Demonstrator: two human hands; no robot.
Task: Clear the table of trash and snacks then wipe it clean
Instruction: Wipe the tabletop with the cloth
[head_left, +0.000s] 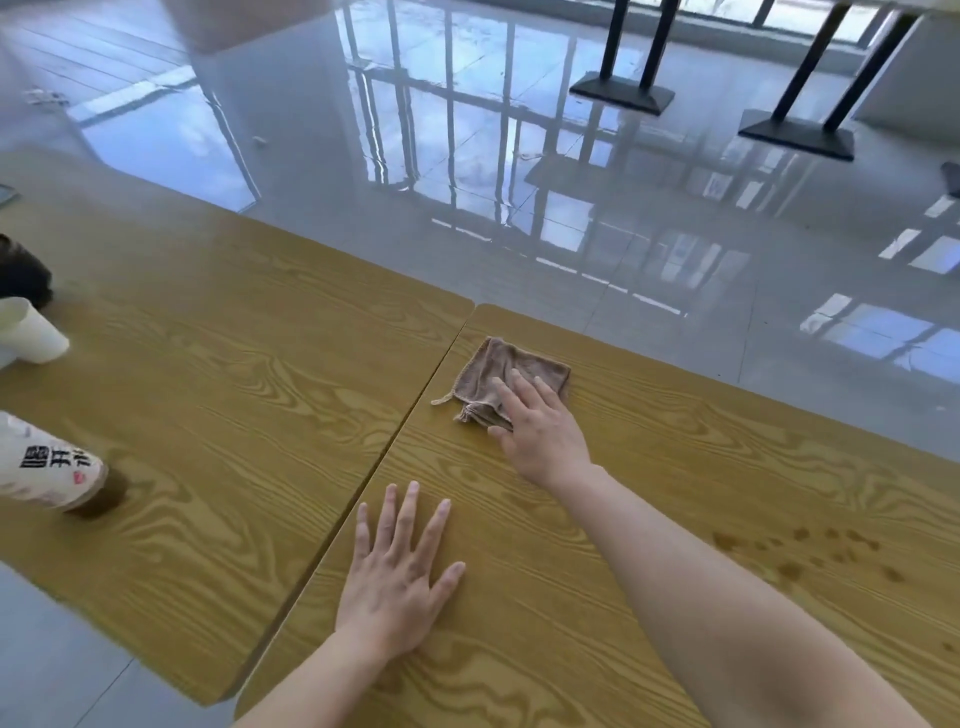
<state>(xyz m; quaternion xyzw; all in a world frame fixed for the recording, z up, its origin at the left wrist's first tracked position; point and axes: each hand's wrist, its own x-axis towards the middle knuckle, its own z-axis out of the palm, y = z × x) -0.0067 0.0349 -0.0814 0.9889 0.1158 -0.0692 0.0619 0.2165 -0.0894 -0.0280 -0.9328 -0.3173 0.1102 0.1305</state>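
Note:
A small brown cloth (493, 371) lies folded on the right wooden table (701, 447), near its far left corner. My right hand (540, 426) presses flat on the cloth's near right part, fingers spread over it. My left hand (397, 571) rests flat and empty on the same table, close to the seam with the left table (234, 338). Dark spots (810, 551) mark the right table's surface to the right of my right forearm.
On the left table's left edge lie a labelled drink bottle (47, 470) on its side, a white paper cup (31, 338) tipped over, and a dark object (23, 273). Beyond the tables is glossy grey floor with black table bases (623, 93).

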